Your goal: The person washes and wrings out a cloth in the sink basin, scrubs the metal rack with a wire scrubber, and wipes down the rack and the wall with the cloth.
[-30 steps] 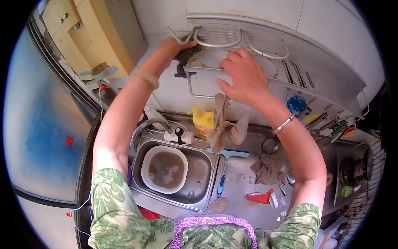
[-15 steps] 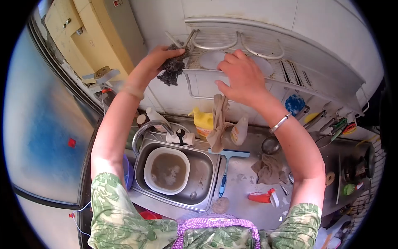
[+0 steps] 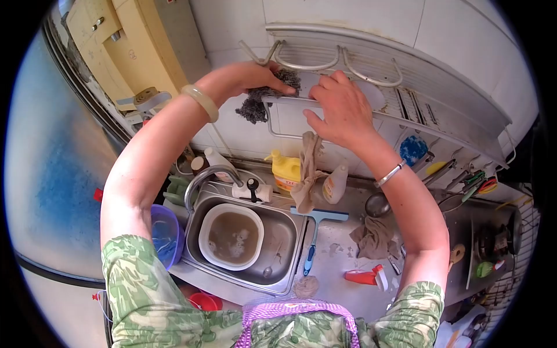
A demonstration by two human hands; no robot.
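Above the sink, my left hand (image 3: 267, 79) grips a dark grey mesh scrubber (image 3: 253, 108) against the left end of the metal wall rack (image 3: 452, 119). Part of the scrubber hangs below the rack's front rail. My right hand (image 3: 343, 107) is at the rack's front edge, thumb apart and fingers bent over a whitish, plate-like flat piece (image 3: 371, 93) lying on the rack. Whether the fingertips press on that piece is hidden.
Below, a white basin (image 3: 204, 255) of murky water stands in the steel sink (image 3: 284, 232). On the counter are a yellow bottle (image 3: 285, 173), a blue squeegee (image 3: 319, 215), a brown cloth (image 3: 371, 238) and a red spray head (image 3: 362, 276). Utensils hang at right.
My left hand has moved right along the rack with the scrubber, closer to my right hand. My right hand has stayed in nearly the same place.
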